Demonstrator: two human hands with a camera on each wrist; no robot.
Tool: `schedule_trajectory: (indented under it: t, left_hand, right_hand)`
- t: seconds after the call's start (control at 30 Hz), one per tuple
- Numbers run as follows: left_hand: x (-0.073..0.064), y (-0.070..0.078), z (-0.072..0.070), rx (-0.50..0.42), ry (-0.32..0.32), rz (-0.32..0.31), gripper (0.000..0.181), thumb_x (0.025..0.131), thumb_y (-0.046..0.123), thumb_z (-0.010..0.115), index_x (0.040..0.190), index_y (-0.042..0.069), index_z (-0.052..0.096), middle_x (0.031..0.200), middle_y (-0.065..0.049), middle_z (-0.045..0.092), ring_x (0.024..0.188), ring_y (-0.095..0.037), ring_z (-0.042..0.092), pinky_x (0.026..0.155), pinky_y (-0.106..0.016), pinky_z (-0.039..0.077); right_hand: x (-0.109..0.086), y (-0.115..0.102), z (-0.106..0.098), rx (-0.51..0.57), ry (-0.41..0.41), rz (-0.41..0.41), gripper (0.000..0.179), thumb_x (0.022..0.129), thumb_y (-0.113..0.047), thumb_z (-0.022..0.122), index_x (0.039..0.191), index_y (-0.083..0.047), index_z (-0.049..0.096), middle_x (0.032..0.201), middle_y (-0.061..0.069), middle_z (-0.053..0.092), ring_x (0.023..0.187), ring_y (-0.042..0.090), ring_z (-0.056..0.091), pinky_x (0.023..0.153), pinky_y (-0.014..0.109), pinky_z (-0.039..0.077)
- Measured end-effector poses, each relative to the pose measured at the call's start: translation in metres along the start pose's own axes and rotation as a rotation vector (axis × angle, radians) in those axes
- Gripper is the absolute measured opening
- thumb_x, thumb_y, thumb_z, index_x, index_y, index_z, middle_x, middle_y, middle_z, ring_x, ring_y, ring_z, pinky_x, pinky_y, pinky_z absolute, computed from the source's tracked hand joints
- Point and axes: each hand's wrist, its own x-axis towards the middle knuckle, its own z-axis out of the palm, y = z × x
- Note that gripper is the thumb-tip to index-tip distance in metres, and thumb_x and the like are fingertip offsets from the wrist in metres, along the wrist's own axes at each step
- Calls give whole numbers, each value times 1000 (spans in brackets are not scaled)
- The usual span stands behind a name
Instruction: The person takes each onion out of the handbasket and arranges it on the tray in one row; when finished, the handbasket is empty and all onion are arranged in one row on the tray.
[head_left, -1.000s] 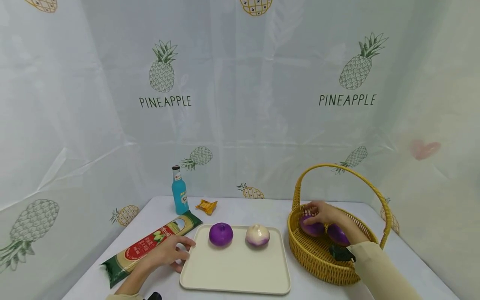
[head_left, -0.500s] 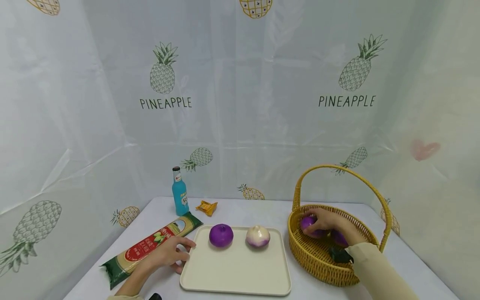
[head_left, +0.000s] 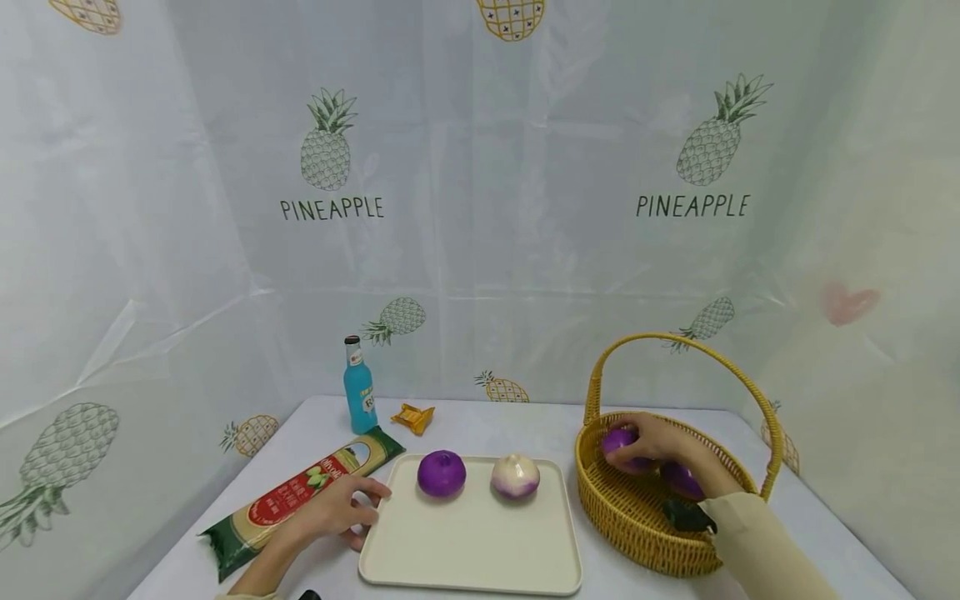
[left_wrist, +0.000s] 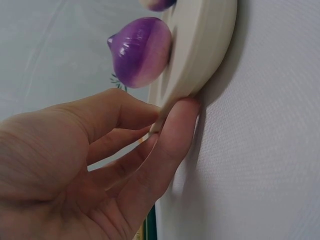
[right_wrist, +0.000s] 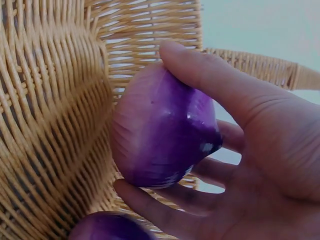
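The left hand [head_left: 337, 508] pinches the left rim of a cream tray [head_left: 480, 550], with the thumb against the outer side in the left wrist view. On the tray sit a purple onion [head_left: 442, 474] and a white onion with a purple base [head_left: 515, 477], apart from each other. Inside a yellow wicker basket [head_left: 637, 542] the right hand [head_left: 663, 440] grips another purple onion [right_wrist: 160, 125], thumb on one side and fingers curled round the other. Beside it in the basket lies a further purple onion [head_left: 681, 481], partly hidden by the forearm.
A green and red pasta packet [head_left: 300, 492] lies left of the tray, behind the left hand. Farther back stand a blue bottle [head_left: 360, 390] and an orange wrapped snack [head_left: 413, 418]. The basket's tall handle [head_left: 697, 340] arches over the right hand.
In the basket the right hand has shifted slightly lower around the onion, and that onion has turned a little. The left hand stays on the tray's rim.
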Motion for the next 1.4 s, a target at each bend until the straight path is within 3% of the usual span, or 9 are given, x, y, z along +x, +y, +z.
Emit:
schedule_trajectory:
  t: [0.37,0.7,0.97,1.2,1.4]
  left_hand:
    - [1,-2,0,-1,-3,16,43,77,-1,68,120,-1,64,103,-11,58,73,-19,61,55,-36,63]
    - [1,-3,0,5,-2,16,43,77,-2,68,120,0,64,103,-12,58,73,-19,62,54,-36,62]
    - [1,-1,1,15,11,2,42,79,0,69,120,1,65,103,-11,58,74,-18,61,54,-35,62]
    - [1,-1,0,15,8,-1,41,79,-1,69,120,1,65,103,-11,58,74,-19,61,55,-36,62]
    - [0,-2,0,10,9,-2,41,79,-1,69,120,1,65,103,-11,58,74,-19,61,55,-36,63]
  right_hand:
    - [-7,-29,-15,15,31,-97,69,81,-40,78,134,-3,54,119,18,61,97,24,62,74,33,58]
    - [-12,-75,-10,11,26,-209,63,81,-36,78,131,-4,56,119,19,62,95,22,65,73,31,62]
    - [-5,-111,13,-26,12,-294,61,78,-38,81,126,-9,60,118,14,63,95,19,64,74,26,62]
    - [3,-149,38,-39,-37,-345,58,76,-33,82,126,-12,60,119,9,63,99,19,63,79,33,63]
    - [6,-179,69,-125,-76,-362,62,73,-45,83,126,-23,61,116,0,62,105,17,60,82,28,59]
